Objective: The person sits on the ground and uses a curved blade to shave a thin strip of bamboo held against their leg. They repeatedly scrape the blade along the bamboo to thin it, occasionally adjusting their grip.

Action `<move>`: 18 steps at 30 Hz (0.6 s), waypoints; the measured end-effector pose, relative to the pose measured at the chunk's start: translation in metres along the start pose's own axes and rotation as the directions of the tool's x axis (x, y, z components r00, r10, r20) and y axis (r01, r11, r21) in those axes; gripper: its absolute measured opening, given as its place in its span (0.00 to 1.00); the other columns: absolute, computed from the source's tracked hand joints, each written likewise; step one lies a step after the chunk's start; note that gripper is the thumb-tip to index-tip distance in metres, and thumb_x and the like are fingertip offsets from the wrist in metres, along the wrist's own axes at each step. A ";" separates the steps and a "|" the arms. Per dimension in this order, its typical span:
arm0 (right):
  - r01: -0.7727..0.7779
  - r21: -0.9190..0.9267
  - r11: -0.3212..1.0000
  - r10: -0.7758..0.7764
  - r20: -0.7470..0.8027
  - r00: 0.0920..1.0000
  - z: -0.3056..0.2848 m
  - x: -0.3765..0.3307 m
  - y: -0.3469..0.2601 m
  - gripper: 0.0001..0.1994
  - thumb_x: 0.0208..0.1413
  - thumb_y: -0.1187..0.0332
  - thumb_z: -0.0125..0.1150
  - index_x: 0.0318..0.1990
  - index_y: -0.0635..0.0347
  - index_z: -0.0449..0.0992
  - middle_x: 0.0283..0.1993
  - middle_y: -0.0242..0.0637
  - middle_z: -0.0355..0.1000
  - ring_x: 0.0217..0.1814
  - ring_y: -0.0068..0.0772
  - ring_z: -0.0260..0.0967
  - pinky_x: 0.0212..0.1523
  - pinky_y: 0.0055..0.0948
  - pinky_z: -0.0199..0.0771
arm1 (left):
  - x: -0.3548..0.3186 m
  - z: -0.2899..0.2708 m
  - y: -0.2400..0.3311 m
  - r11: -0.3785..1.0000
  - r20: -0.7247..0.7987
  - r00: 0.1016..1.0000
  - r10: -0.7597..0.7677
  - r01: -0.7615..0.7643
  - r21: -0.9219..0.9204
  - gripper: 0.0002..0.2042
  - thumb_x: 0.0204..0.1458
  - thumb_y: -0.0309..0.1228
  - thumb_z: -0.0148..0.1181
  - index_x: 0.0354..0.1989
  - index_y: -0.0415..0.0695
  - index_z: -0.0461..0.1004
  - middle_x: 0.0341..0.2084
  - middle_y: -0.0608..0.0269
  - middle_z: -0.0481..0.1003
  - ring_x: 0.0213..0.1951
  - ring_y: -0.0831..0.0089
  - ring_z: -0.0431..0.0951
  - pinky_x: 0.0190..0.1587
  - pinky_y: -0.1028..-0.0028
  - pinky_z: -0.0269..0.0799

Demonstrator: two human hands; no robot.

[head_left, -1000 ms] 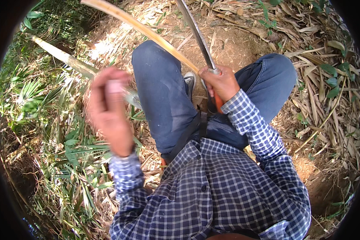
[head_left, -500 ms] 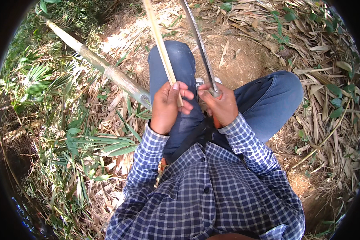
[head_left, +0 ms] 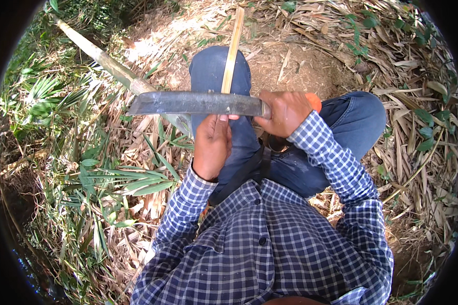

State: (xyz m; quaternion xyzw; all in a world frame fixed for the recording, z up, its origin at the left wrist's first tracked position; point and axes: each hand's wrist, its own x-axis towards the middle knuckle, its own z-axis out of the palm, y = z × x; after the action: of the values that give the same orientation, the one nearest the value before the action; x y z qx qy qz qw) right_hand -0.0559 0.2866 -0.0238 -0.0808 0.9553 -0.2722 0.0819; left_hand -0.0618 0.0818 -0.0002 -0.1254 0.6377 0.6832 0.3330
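Observation:
My left hand (head_left: 212, 145) grips the near end of a thin pale bamboo strip (head_left: 233, 48) that runs away from me over my left knee. My right hand (head_left: 286, 112) is closed on the orange handle (head_left: 313, 100) of a long dark knife (head_left: 196, 103). The blade lies crosswise, pointing left, and rests against the strip just above my left hand. I sit on the ground in blue trousers and a blue checked shirt.
A thick green bamboo pole (head_left: 107, 61) lies on the ground at the upper left. Dry bamboo leaves (head_left: 417, 152) cover the ground to the right and bare earth (head_left: 310, 66) lies ahead. Green plants (head_left: 61, 101) grow on the left.
My left hand came in from the left to grip the strip over my knee. The knife swung from pointing away from me to lying crosswise on the strip.

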 end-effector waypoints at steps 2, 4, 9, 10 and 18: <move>-0.029 0.006 1.000 0.029 -0.026 0.999 0.004 0.008 0.007 0.14 0.43 0.60 0.67 0.33 0.60 0.76 0.20 0.48 0.73 0.23 0.53 0.74 0.27 0.47 0.74 | 0.001 -0.003 -0.002 1.000 0.002 1.000 0.021 -0.021 -0.021 0.11 0.67 0.35 0.44 0.42 0.41 0.71 0.14 0.79 0.55 0.11 0.90 0.49 0.12 0.83 0.43; -0.045 0.000 0.999 0.045 -0.040 0.998 0.010 0.010 0.006 0.14 0.42 0.61 0.67 0.34 0.59 0.76 0.20 0.46 0.73 0.24 0.53 0.74 0.28 0.46 0.74 | 0.001 -0.005 -0.002 0.999 -0.006 0.999 0.039 -0.039 -0.022 0.12 0.67 0.35 0.43 0.42 0.41 0.71 0.14 0.79 0.55 0.11 0.90 0.49 0.12 0.82 0.43; 0.018 0.008 1.000 -0.018 -0.024 1.000 0.008 0.007 -0.001 0.15 0.41 0.61 0.68 0.35 0.59 0.76 0.21 0.46 0.74 0.24 0.52 0.74 0.28 0.45 0.75 | -0.006 -0.008 -0.011 0.990 -0.049 0.992 0.119 -0.115 0.080 0.12 0.68 0.35 0.43 0.40 0.42 0.71 0.13 0.79 0.53 0.11 0.90 0.48 0.12 0.82 0.42; -0.003 -0.001 1.000 0.003 -0.023 1.000 0.006 0.014 0.005 0.15 0.41 0.61 0.68 0.35 0.59 0.76 0.21 0.46 0.74 0.24 0.51 0.74 0.28 0.45 0.75 | -0.007 -0.009 -0.009 0.993 -0.044 0.994 0.103 -0.100 0.063 0.12 0.68 0.35 0.42 0.40 0.41 0.70 0.12 0.79 0.55 0.11 0.90 0.50 0.13 0.82 0.44; 0.065 0.009 0.998 -0.065 0.000 0.998 0.011 0.016 -0.002 0.13 0.42 0.60 0.66 0.34 0.57 0.76 0.21 0.46 0.73 0.24 0.52 0.74 0.27 0.47 0.73 | -0.016 -0.009 -0.007 0.992 -0.090 0.993 0.080 -0.071 0.103 0.13 0.68 0.35 0.42 0.37 0.41 0.69 0.12 0.77 0.58 0.12 0.89 0.53 0.14 0.82 0.48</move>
State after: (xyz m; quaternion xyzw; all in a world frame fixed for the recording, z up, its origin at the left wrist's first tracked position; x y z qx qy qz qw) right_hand -0.0687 0.2761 -0.0331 -0.1118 0.9509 -0.2791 0.0735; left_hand -0.0476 0.0678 0.0028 -0.1165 0.6902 0.6560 0.2822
